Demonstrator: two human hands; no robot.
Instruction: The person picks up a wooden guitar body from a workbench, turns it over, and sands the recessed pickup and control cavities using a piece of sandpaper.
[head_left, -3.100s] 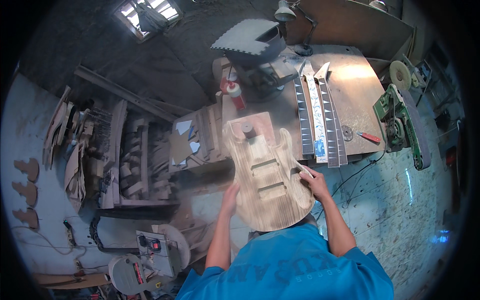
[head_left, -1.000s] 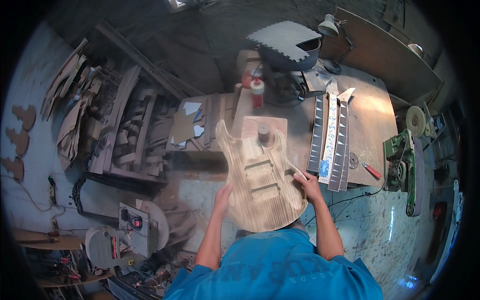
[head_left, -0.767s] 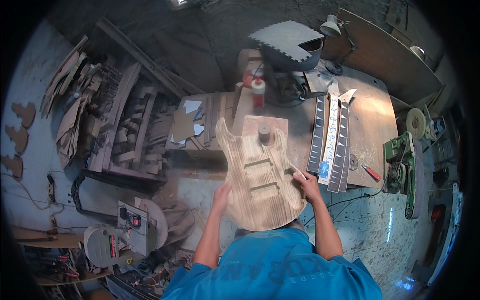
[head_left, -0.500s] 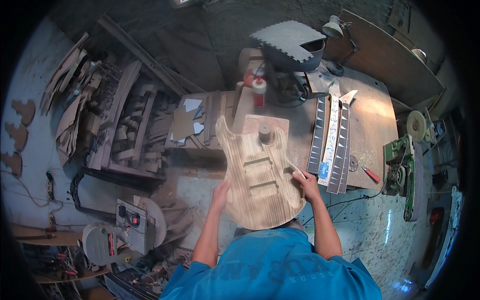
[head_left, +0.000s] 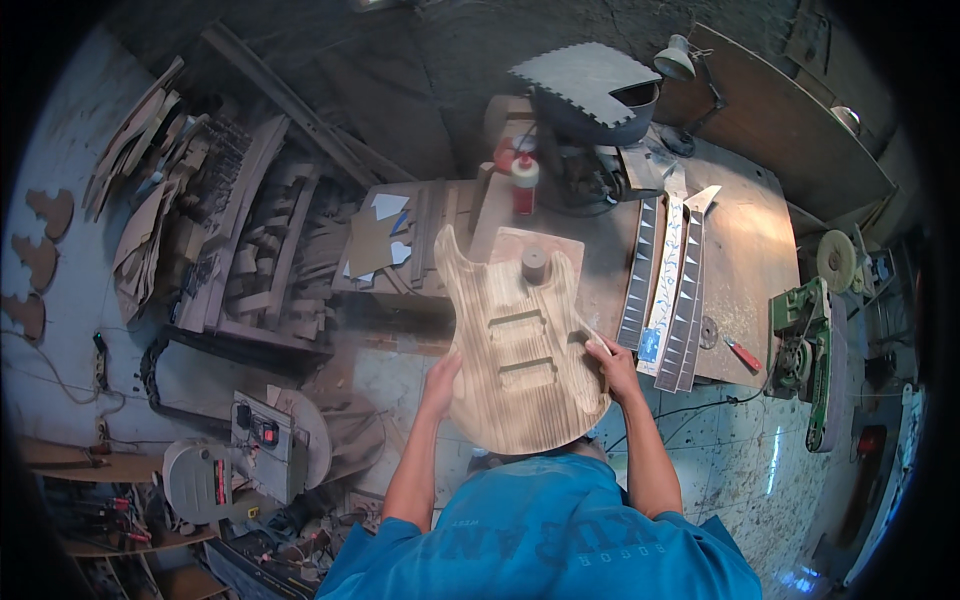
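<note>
A pale, streaky-grained wooden electric-guitar body (head_left: 510, 410), with two routed cavities, is held between my hands. My left hand (head_left: 440, 385) grips its left edge. My right hand (head_left: 614, 368) grips the right edge near the recessed contour, thumb on top. Some fingers of both hands are hidden behind the wood. The body's two horns flank a dark sanding drum (head_left: 533, 260) standing up from a pinkish board (head_left: 522, 240); whether the wood touches the drum I cannot tell. A red bottle with a white top (head_left: 523, 190) stands beyond.
The bench (head_left: 745, 280) holds inlaid fretboards (head_left: 660, 290), a red-handled tool (head_left: 742, 353) and a desk lamp (head_left: 676, 60). A green belt sander (head_left: 790, 350) is right. Paper templates (head_left: 378, 240) and stacked offcuts (head_left: 270, 250) lie left; a machine (head_left: 268, 440) sits lower left.
The guitar body and both hands have shifted slightly forward, the left horn reaching further along the board's left side. The view has also shifted a little. Both hands keep their grip.
</note>
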